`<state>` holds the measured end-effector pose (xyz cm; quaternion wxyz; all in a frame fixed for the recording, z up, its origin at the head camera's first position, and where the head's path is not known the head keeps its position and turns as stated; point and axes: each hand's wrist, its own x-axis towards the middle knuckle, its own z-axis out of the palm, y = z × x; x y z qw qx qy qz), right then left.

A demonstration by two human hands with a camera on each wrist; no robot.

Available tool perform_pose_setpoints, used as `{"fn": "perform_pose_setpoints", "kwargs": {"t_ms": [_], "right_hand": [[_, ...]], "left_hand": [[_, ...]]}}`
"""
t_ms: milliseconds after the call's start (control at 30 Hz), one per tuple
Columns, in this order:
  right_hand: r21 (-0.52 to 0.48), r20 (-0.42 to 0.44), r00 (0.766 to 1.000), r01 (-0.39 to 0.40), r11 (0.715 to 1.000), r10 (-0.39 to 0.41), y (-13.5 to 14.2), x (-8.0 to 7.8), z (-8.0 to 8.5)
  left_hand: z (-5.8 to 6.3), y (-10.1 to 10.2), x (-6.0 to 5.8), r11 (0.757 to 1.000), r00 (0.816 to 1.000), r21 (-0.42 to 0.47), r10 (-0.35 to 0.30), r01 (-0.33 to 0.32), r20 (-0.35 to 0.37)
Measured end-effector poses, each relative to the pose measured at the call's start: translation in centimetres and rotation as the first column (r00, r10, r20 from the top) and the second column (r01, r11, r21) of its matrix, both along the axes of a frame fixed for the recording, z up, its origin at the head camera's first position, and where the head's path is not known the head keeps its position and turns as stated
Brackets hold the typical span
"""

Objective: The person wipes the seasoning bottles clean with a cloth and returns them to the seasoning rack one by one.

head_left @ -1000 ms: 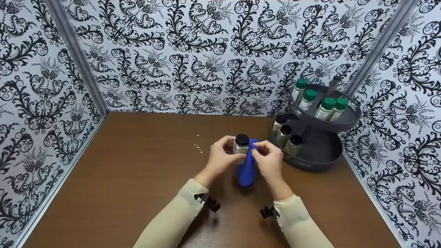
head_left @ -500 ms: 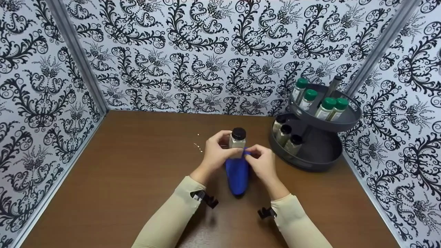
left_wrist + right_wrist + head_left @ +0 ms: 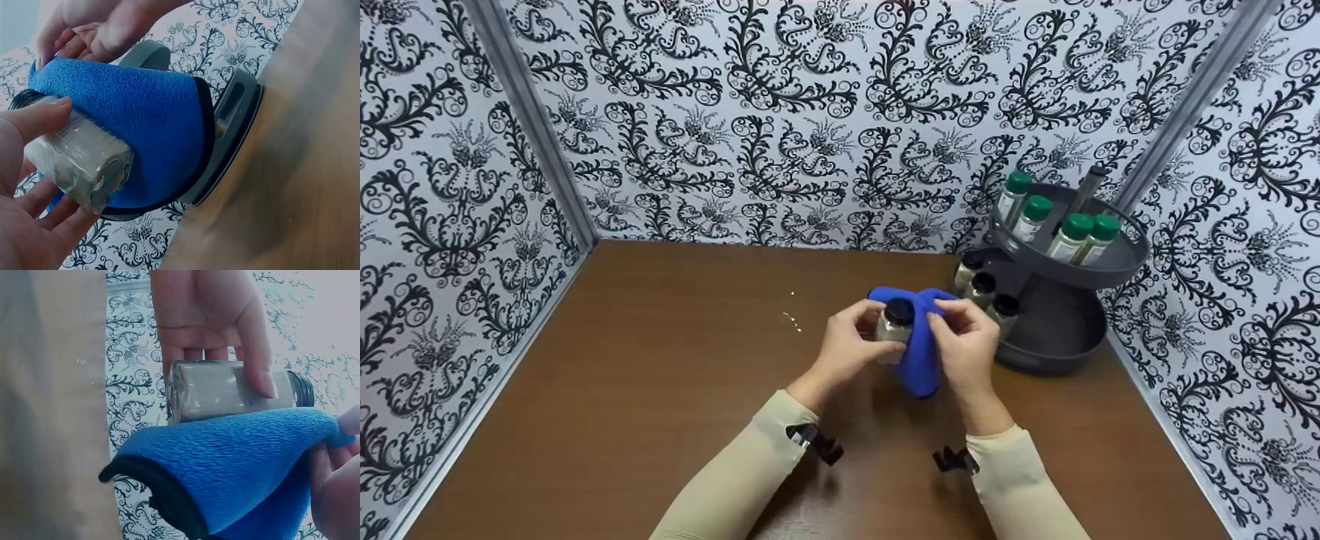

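My left hand [image 3: 847, 345] grips a clear spice jar [image 3: 894, 332] with a black lid, thumb on one side and fingers on the other. The jar holds pale contents and is raised over the table. A blue cloth [image 3: 163, 124] with a dark border hangs beside it, lying along the jar's side. My right hand [image 3: 966, 341] pinches the cloth near its upper edge, close to the lid end. In the right wrist view the cloth [image 3: 225, 455] covers the lower side of the jar [image 3: 225, 391].
A dark two-tier round rack [image 3: 1054, 360] stands at the back right, just beyond my right hand. Green-capped jars [image 3: 1035, 214] fill part of its upper tier; black-capped jars [image 3: 981, 289] stand below. Small pale crumbs [image 3: 793, 321] lie on the brown table [image 3: 675, 360].
Both hands first shifted a little left and towards me, then right and away again, with jar and cloth. The cloth now spreads wider behind the jar.
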<state>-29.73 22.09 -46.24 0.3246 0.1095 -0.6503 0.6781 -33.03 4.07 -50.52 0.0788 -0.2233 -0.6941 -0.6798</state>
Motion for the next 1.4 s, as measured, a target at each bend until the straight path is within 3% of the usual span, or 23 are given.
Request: {"fn": "perform_pose_setpoints", "kwargs": {"t_ms": [233,400,533,667,867,1033,1200,1400], "right_hand": [[0.136,0.16,0.987,-0.03,0.99,0.008,-0.6,-0.7,-1.7],[0.298,0.284,0.959,-0.072,0.952,-0.016,-1.1,-1.2,-3.2],[0.388,0.326,0.945,-0.101,0.916,-0.034,-1.0,-1.3,-3.3],[0.415,0.326,0.942,-0.066,0.908,-0.08,-0.5,-1.4,-2.8],[0.284,0.276,0.949,0.07,0.956,-0.151,1.0,-1.5,-1.4],[0.11,0.223,0.958,0.16,0.981,-0.181,2.1,-1.1,0.0],[0.019,0.181,0.968,0.174,0.985,-0.175,2.7,-0.7,1.2],[-0.008,0.157,0.977,0.149,0.989,-0.146,2.9,-0.5,1.7]], "left_hand": [[0.5,-0.7,-0.2,0.998,0.999,0.049,0.042,-0.042,-0.003],[0.9,-1.4,-0.3,0.995,0.998,0.071,0.066,-0.068,0.022],[1.1,-1.6,-0.6,0.996,0.998,0.062,0.066,-0.067,0.019],[0.5,-1.9,-1.3,0.998,0.999,0.062,0.035,-0.035,-0.005],[-2.0,-2.5,-2.9,0.998,1.0,0.063,0.004,-0.004,0.009],[-4.4,-2.9,-4.0,0.999,0.998,0.022,0.036,-0.037,0.049],[-6.2,-3.1,-4.6,0.995,0.994,-0.067,0.08,-0.075,0.075],[-7.1,-3.1,-4.9,0.993,0.991,-0.095,0.08,-0.07,0.111]]}}
